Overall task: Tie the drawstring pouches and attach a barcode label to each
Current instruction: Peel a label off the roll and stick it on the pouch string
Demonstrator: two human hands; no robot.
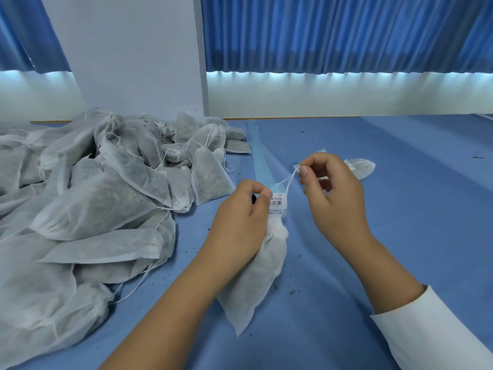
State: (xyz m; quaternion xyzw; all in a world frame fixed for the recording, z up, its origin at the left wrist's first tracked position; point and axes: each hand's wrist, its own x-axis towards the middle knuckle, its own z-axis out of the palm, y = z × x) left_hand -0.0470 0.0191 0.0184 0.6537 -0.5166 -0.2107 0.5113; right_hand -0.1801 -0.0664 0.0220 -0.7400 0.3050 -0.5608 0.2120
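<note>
Centre frame: the left hand (240, 217) has its fingers (260, 188) curled, pinching the neck of a pouch (253, 279) that lies on the blue surface (400, 222) and slants toward lower centre. The right hand (330, 190) pinches the string (287, 180) between thumb and forefinger, drawn up-right from the neck. A barcode label (277, 202) sits at the neck, its writing too small to read. A pale strip (260, 156) runs upward from it. A pile (106, 204) crowds the left; bare surface lies right. A second pouch (361, 166) lies behind the right hand.
</note>
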